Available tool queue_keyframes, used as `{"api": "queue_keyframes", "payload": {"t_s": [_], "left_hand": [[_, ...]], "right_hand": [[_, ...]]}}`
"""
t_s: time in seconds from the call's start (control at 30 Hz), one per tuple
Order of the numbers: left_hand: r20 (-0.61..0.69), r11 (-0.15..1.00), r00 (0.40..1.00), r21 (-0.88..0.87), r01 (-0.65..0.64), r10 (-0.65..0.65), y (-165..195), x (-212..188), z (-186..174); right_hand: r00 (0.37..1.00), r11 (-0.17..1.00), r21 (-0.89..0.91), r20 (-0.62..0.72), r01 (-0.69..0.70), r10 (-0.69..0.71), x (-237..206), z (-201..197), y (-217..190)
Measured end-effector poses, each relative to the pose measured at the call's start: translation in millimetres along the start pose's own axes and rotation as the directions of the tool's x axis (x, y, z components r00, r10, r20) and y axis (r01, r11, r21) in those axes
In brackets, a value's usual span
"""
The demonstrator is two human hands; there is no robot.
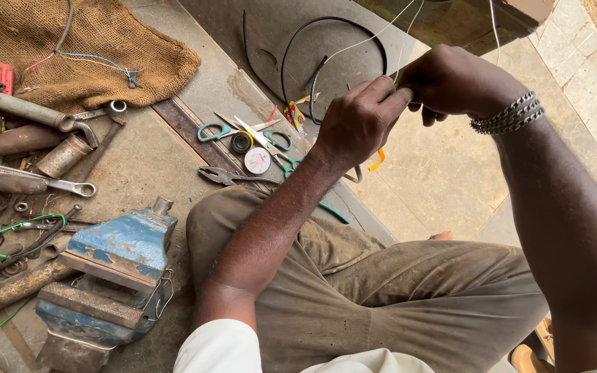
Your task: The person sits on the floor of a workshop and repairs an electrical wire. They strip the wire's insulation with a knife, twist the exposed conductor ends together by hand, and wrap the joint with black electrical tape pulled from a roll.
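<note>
Hands meet above the concrete floor (437, 179), in front of the person's knees. Left hand (357, 121) is closed, thumb and fingers pinching thin white wire (367, 41); right hand (454, 79), with a metal chain bracelet (509, 114) at the wrist, is closed on the same wire just beside it, fingertips touching. Wire strands run up and away from the pinch. Below the hands lie teal-handled scissors (240, 131), a small round tape roll (257, 160) and grey pliers (229, 176). Blue bench vise (115, 276) sits near the left knee; rusty spanners (29, 176) and burlap sack (105, 48) lie further left.
</note>
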State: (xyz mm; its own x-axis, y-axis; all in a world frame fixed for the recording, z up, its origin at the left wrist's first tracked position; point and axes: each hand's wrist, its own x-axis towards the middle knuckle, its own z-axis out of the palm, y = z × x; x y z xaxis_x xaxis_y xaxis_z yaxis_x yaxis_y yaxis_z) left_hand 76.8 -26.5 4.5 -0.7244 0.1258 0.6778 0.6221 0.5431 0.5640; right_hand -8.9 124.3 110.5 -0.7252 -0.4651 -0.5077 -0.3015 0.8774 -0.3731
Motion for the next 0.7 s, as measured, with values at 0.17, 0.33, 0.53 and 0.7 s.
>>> {"api": "queue_keyframes", "payload": {"t_s": [0.17,0.33,0.53,0.7], "left_hand": [[0.043,0.993,0.993,-0.028,0.115,-0.114,-7,-4,9],[0.234,0.805,0.896,-0.395,0.443,-0.378,-30,2,12],[0.583,0.423,0.666,-0.515,0.746,-0.465,-21,2,8],[0.665,0.332,0.624,-0.528,0.781,-0.41,-8,11,15]], "right_hand": [[0.937,0.976,-0.14,-0.287,0.166,-0.2,-3,5,0],[0.345,0.872,-0.347,-0.817,0.345,-0.462,-56,55,18],[0.762,0.73,0.578,-0.636,0.365,0.122,-72,132,36],[0.758,0.512,0.673,-0.649,0.533,0.065,-52,135,49]]}}
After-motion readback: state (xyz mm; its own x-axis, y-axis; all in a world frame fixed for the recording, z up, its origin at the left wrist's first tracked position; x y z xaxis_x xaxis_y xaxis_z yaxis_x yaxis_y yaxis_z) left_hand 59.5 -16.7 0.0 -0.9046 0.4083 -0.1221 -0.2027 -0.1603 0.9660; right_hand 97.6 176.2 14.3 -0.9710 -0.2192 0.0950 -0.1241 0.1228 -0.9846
